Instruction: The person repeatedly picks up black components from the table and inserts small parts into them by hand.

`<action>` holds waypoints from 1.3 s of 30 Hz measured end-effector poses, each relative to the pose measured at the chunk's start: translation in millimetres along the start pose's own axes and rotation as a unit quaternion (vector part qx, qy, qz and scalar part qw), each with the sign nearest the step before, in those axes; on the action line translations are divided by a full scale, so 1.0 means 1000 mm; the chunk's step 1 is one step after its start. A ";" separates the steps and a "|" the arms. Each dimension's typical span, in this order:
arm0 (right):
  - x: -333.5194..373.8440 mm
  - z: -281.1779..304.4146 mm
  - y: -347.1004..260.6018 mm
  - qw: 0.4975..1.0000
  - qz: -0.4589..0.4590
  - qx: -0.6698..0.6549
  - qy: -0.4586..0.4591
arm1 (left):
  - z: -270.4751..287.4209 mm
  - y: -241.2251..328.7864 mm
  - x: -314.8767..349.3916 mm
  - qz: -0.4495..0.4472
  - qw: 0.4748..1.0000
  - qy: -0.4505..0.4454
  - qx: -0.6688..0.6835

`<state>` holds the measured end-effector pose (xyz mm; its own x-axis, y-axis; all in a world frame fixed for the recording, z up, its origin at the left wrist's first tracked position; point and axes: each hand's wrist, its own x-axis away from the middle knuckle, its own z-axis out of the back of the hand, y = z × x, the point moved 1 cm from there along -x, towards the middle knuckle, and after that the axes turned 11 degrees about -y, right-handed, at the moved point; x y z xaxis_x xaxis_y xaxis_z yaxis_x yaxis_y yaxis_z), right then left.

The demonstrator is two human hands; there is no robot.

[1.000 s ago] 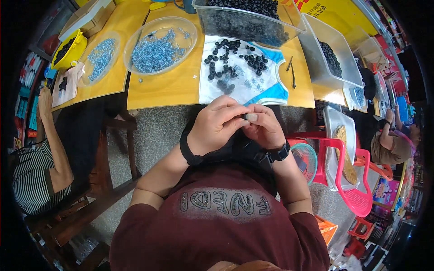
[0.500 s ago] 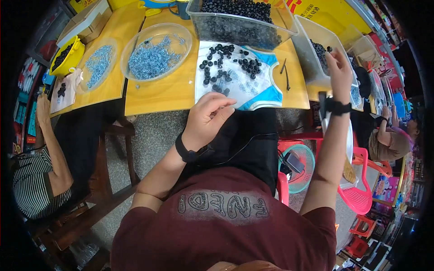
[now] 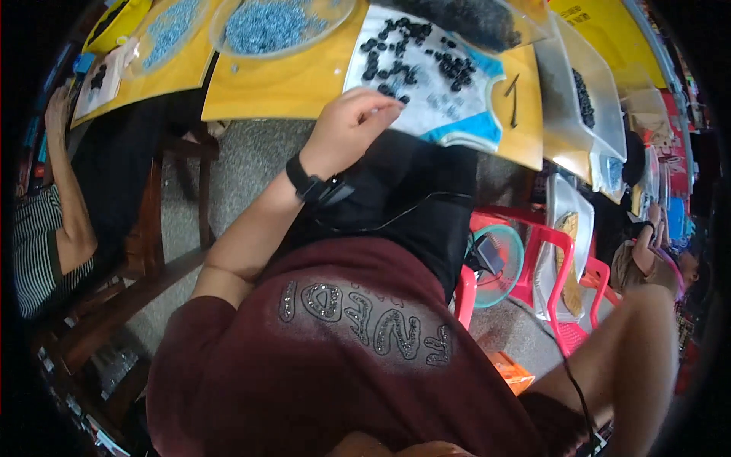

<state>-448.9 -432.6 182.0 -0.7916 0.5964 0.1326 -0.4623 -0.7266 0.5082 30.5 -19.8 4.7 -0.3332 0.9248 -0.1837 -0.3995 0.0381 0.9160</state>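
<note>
My left hand (image 3: 352,128) hovers at the near edge of the table, thumb and fingertips pressed together in a pinch. Whatever it may hold is too small to make out. Just beyond it a white and blue cloth (image 3: 480,128) lies on the table. Loose black bead-like caps (image 3: 457,68) are strewn over it, with small clear bluish pieces (image 3: 445,105) among them. My right arm (image 3: 636,358) is bent at the lower right, and its hand is out of the picture.
A round clear tub (image 3: 288,53) of bluish pieces stands left of the cloth. Behind is a clear bin (image 3: 476,23) of black caps; another bin (image 3: 590,84) stands right. Two thin dark sticks (image 3: 513,103) lie nearby. A pink chair (image 3: 560,240) and teal basket (image 3: 495,266) stand below.
My right hand has left the right-hand bin and gone out of view, the arm swinging down to the lower right. The view has tilted; my left hand stays pinched near the cloth.
</note>
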 end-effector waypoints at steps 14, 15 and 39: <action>0.066 0.114 -0.128 0.975 0.170 -0.135 -0.055 | 0.002 -0.028 0.007 -0.010 0.997 -0.004 0.081; 0.060 0.119 -0.144 0.968 0.191 -0.151 -0.056 | 0.003 -0.028 0.008 -0.010 0.997 -0.003 0.078; 0.021 0.179 -0.300 0.653 0.617 -0.437 -0.043 | 0.006 -0.022 0.005 -0.008 0.997 -0.002 0.075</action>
<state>-255.7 -140.8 184.6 -0.7698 -0.6365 0.0484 0.4248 -0.5674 -0.7054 43.2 -13.9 -14.3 -0.3245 0.9250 -0.1977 -0.2720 0.1090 0.9561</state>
